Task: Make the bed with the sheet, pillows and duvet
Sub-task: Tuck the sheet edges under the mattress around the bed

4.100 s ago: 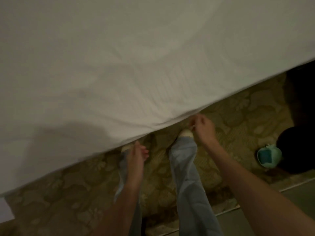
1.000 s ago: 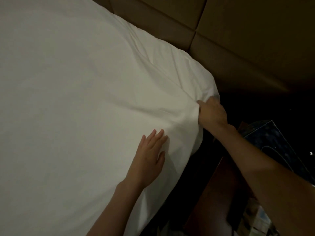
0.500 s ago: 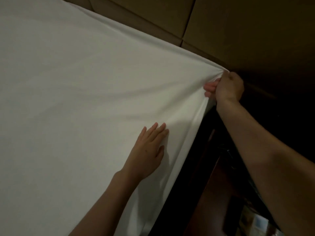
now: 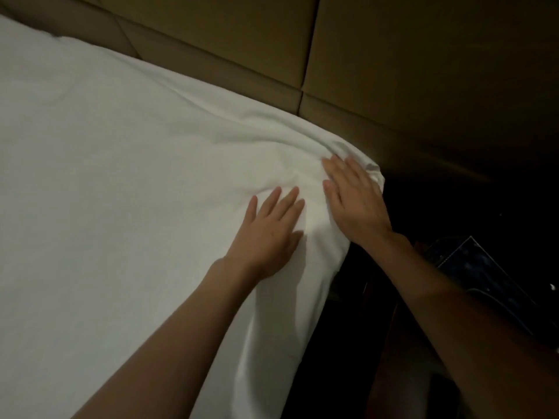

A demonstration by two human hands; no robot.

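Both of our hands lie flat on the white sheet (image 4: pixel 121 182) at the bed's corner. Our left hand (image 4: pixel 269 234) presses down with its fingers (image 4: pixel 273 196) spread wide, holding nothing. Our right hand (image 4: pixel 355 201) rests just beside it, fingers loose, on the bunched corner near the brown headboard (image 4: pixel 393 71).
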